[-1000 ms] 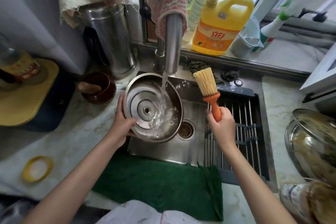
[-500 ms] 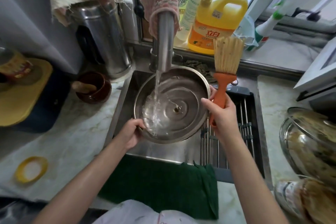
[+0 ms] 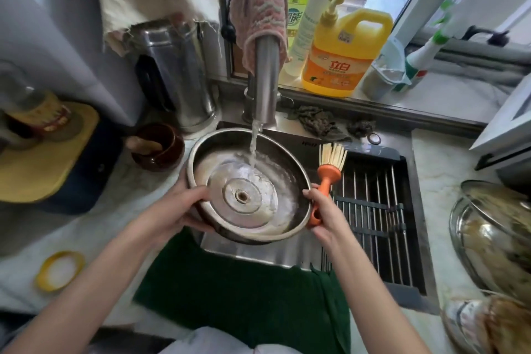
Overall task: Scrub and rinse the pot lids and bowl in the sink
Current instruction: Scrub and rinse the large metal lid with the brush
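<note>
A steel pot lid is held upside down over the sink, its inner side facing me. Water from the faucet streams onto it near the middle. My left hand grips the lid's left rim, thumb over the edge. My right hand holds the orange handle of a scrub brush and steadies the lid's right rim with its fingers. The brush's straw bristles point up and away from the lid.
A black drying rack fills the sink's right half. A green cloth hangs over the front edge. Yellow detergent jug and bottles line the sill. A steel kettle and brown mortar stand left; a lidded bowl sits right.
The lid has come lower and tilted flatter under the stream. My right hand, brush in its grip, dropped from beside the lid's upper right to its right rim.
</note>
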